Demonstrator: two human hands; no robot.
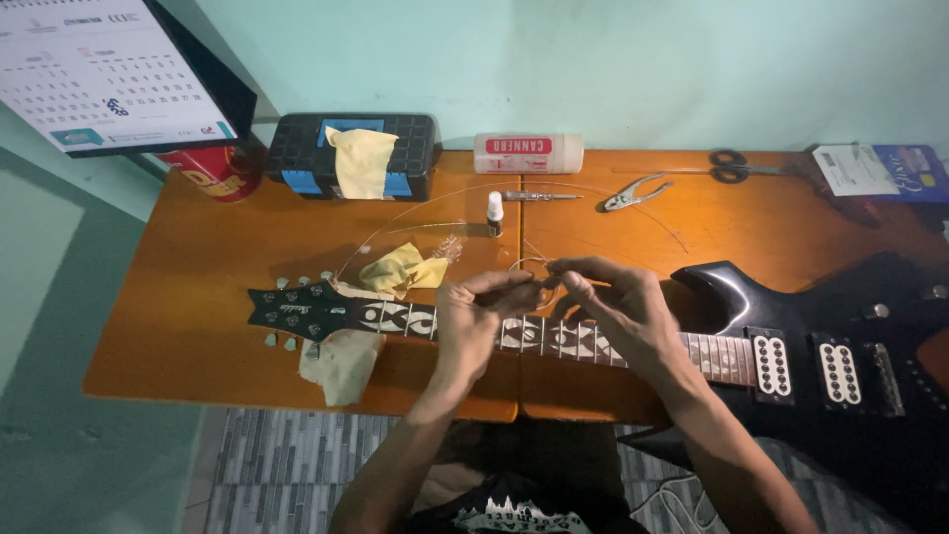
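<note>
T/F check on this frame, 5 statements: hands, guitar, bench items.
1. Both hands, the left hand and the right hand, pinch a thin guitar string above the guitar neck. True.
2. The black electric guitar stands upright against the wall. False: it lies flat across the wooden table, headstock to the left.
3. A yellow cloth is draped over the black toolbox. True.
4. The scissors lie on the guitar body. False: they lie on the table near the wall.
5. The pliers are in the right hand. False: they lie on the table, untouched.
</note>
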